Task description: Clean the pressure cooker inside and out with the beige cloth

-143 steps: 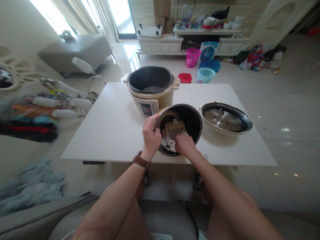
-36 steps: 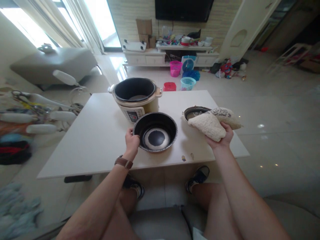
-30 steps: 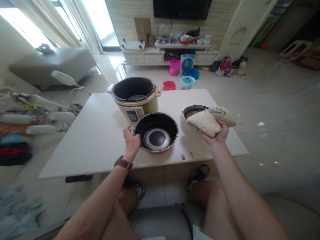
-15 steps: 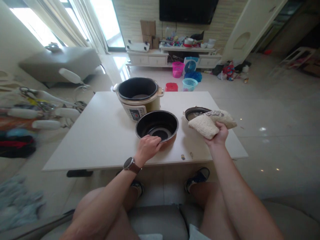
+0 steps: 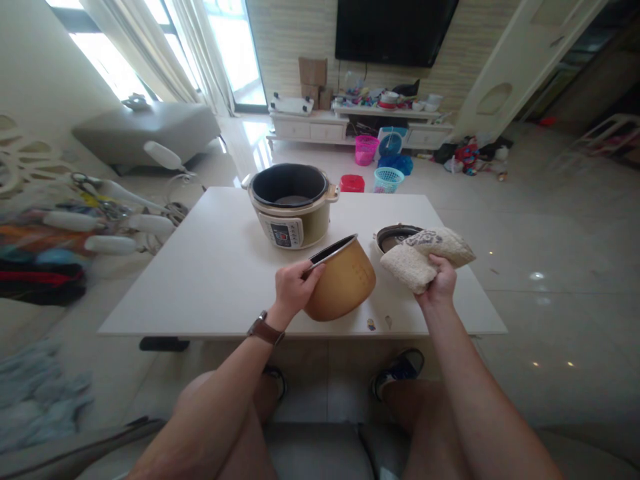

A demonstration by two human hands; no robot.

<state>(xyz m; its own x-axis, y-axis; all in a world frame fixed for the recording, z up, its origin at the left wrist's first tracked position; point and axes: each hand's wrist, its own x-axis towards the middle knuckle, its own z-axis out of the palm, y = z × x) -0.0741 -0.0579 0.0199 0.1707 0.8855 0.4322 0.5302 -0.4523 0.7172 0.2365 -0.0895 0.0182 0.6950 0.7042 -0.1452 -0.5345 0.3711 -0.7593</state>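
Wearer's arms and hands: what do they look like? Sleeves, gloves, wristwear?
Left hand and right hand are ungloved; no sleeves show on the forearms. A watch with a brown strap sits on the left wrist; nothing is visible on the right wrist.

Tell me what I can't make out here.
Head view: floor of the inner pot, hidden by its tilted wall.
Head view: part of the lid, hidden by the cloth.
Head view: most fingers of the right hand, hidden by the cloth.
Head view: control panel lettering, too small.
Head view: television top, cut off by the upper edge.
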